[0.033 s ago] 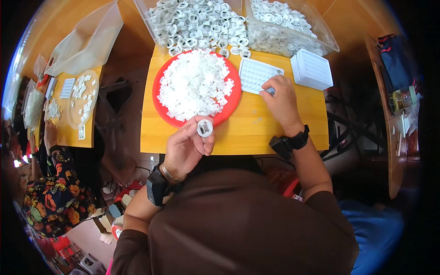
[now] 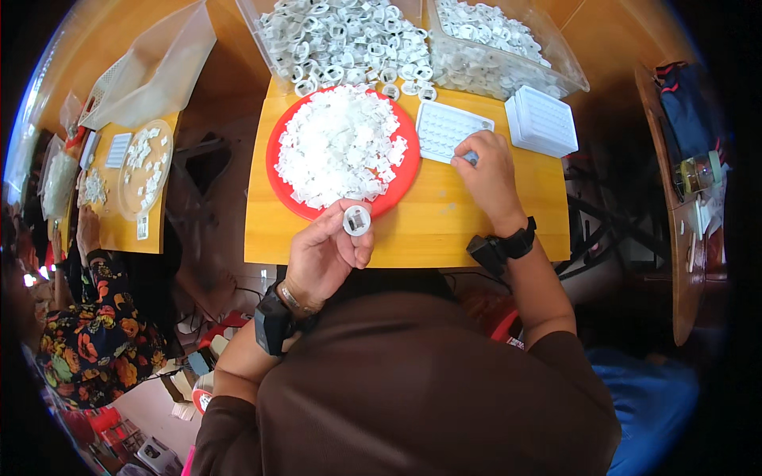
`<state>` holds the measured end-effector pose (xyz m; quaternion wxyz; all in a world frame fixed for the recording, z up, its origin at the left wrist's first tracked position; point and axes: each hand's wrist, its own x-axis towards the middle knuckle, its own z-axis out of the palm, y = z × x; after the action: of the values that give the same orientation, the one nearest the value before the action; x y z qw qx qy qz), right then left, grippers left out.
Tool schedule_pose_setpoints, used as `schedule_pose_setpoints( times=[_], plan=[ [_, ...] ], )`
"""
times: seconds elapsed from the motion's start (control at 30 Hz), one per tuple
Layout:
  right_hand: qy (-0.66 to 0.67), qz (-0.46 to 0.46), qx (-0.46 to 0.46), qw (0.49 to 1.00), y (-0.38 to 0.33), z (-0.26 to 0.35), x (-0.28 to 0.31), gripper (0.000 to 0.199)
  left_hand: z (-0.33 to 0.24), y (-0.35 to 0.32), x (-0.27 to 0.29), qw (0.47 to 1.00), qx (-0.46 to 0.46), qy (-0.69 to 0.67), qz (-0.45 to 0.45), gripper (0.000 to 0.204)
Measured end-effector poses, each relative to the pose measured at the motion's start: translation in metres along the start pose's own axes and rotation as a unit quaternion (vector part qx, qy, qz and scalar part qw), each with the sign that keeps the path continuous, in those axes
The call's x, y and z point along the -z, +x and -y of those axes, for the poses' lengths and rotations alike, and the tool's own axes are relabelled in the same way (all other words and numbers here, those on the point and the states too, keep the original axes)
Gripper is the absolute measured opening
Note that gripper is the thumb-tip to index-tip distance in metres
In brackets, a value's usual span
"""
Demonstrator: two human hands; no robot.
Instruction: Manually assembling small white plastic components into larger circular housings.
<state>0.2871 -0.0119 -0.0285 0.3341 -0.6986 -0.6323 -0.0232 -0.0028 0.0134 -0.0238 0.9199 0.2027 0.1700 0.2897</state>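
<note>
My left hand (image 2: 327,250) pinches a round white plastic part (image 2: 357,221) with a dark rectangular piece at its middle, just off the near edge of a red plate (image 2: 279,181). That plate is heaped with small white square pieces (image 2: 337,143). Over the near right corner of a pale tray (image 2: 444,131) with rows of small pockets, my right hand (image 2: 486,170) has thumb and fingers drawn together. Whatever is between those fingertips is too small to tell. A small dark item (image 2: 486,125) sits at the tray's far right corner.
Stacked pale trays (image 2: 543,120) stand at the right. Behind the plate, one clear bin (image 2: 252,32) spills round white parts onto the yellow table (image 2: 381,246); another bin (image 2: 508,67) stands beside it. At far left, another person's hand (image 2: 89,230) rests at a separate table.
</note>
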Motion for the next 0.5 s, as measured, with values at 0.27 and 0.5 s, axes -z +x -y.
schedule_pose_setpoints(
  times=[0.27, 0.5],
  plan=[
    [0.042, -0.022, -0.008, 0.999, 0.001, 0.015, 0.004, 0.012, -0.003, -0.002, 0.002, 1.0, 0.008, -0.021, -0.001, 0.037],
    [0.202, -0.034, 0.146, 0.968, -0.007, 0.102, 0.003, 0.014, -0.003, 0.008, -0.003, 0.999, 0.004, -0.033, 0.018, 0.035]
  ],
)
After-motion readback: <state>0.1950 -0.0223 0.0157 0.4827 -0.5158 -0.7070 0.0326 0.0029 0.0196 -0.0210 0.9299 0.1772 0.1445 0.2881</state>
